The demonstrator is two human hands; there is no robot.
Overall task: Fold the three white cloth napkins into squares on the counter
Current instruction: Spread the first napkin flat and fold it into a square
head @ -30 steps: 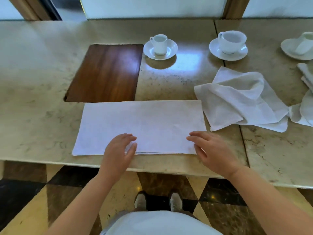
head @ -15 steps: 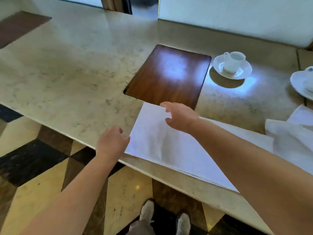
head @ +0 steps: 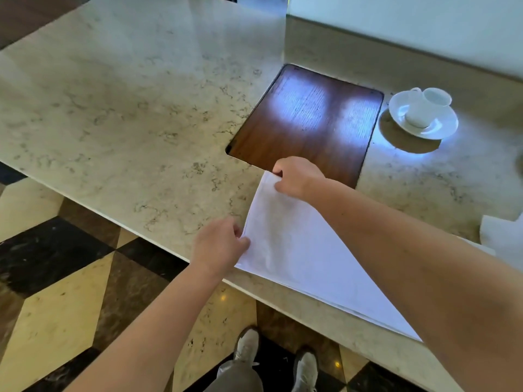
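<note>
While the marble counter (head: pixel 147 114) fills most of the view and runs from the near edge up to a pale wall at the far right, its largest fitting is a dark wooden panel (head: pixel 308 123) set flush into the stone, right of centre. Below the counter's near edge lies a tiled floor (head: pixel 59 278) in black, brown and cream. A folded white napkin (head: pixel 285 244) lies flat on the counter along the near edge, its short left end just near of the wooden panel and its length running off to the right beneath the person's right forearm. The right hand (head: pixel 297 179) reaches across to the far left corner of this napkin and pinches it, fingers curled over the top and thumb at the edge, with the corner lifted slightly off the stone. The left hand (head: pixel 218 244) sits at the near left corner, fingers curled and thumb pressed against the napkin's edge, gripping it there. At the right edge of the view a second white napkin (head: pixel 501 236) shows only in part, lying on the counter well apart from both hands. Far right of the wooden panel stands a white saucer (head: pixel 441 128), and on it a small white cup (head: pixel 424 108), upright with its handle to the left. Two light shoes (head: pixel 246 346) are visible on the floor at the bottom.
</note>
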